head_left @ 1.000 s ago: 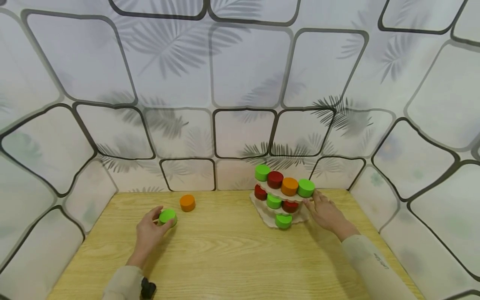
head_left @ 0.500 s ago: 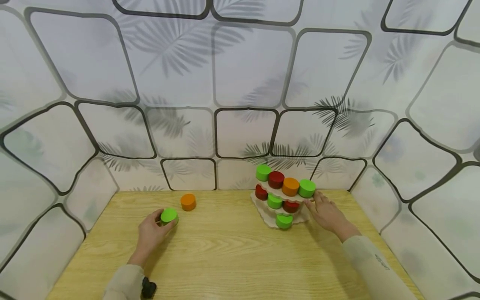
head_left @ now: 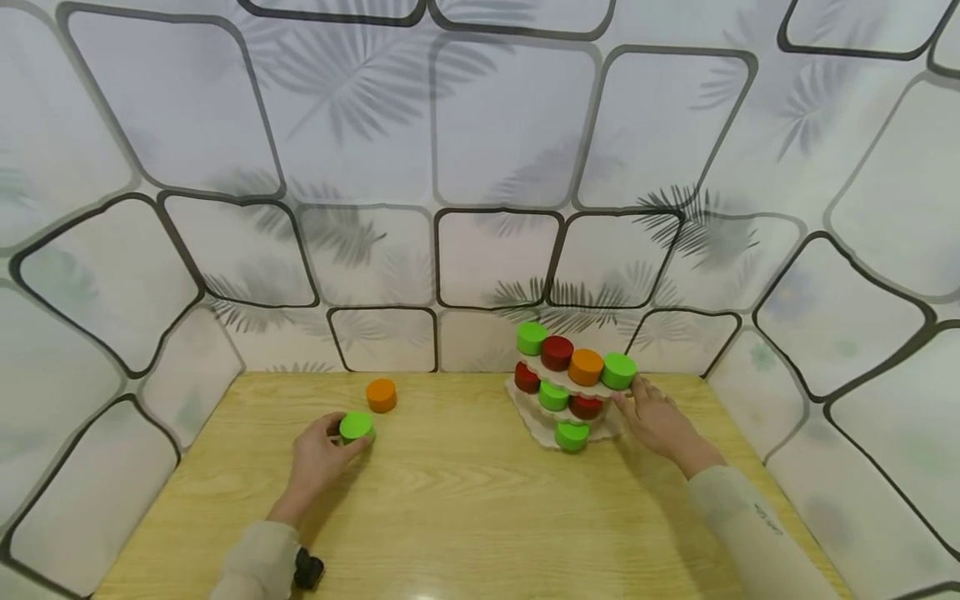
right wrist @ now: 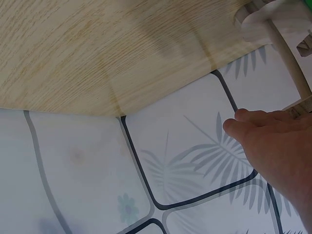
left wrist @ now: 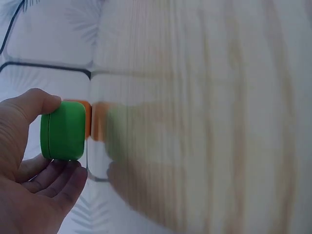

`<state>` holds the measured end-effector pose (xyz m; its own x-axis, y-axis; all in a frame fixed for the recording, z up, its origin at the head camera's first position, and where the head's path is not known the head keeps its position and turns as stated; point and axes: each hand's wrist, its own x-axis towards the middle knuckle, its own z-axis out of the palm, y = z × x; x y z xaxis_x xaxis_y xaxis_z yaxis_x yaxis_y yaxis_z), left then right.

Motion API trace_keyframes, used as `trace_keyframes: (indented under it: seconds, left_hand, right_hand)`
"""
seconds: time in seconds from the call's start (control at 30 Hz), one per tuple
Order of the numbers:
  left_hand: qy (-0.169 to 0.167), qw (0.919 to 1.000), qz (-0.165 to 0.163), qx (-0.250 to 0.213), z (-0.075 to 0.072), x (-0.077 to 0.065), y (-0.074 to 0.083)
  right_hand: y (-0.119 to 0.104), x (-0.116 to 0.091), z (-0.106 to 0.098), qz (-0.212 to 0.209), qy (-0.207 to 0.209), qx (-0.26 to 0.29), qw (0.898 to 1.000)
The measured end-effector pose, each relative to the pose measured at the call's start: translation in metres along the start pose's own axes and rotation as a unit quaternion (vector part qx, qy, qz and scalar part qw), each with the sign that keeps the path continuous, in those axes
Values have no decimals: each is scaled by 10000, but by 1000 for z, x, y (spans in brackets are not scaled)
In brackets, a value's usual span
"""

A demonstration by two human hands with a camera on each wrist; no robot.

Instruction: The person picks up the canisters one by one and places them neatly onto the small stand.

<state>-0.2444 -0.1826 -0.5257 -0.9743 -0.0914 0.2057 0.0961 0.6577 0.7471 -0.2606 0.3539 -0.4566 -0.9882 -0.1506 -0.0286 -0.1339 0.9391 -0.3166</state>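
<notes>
In the head view my left hand pinches a green cylinder between thumb and fingers. Seen from the left wrist, this cylinder has a seam near one end and is held just off the table, its reflection lying apart from it. An orange cylinder stands on the table just behind it. To the right is a tiered stand bearing green, red and orange cylinders. My right hand grips the right edge of its top tier; in the right wrist view the hand reaches that edge, with some fingers hidden.
The light wood table meets a patterned wall covering at the back and on both sides. Near my left sleeve is a small black object. A red cylinder sits on the top tier among others.
My left hand has moved a little to the right with the green cylinder, closer to the orange one. My right hand stays at the stand's edge. The head view has shifted slightly.
</notes>
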Motion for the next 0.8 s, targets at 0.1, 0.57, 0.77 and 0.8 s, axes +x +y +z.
trace_keyframes:
  seconds: [0.1,0.57,0.77,0.8]
  left_hand:
    - [-51,9998,43,-175,8,0,8]
    - [-263,9949,656,-725,53,-7,55]
    - [-409,9914,866,-892,73,-10,72]
    - [-446,9909,879,-921,76,-11,75]
  right_hand:
    - [0,0,0,19,-28,4,10000]
    - [0,-2,-1,31,15,-75,10000]
    - [-2,-2,-2,28,23,-63,10000]
    - [-3,-2,-2,25,25,-73,10000]
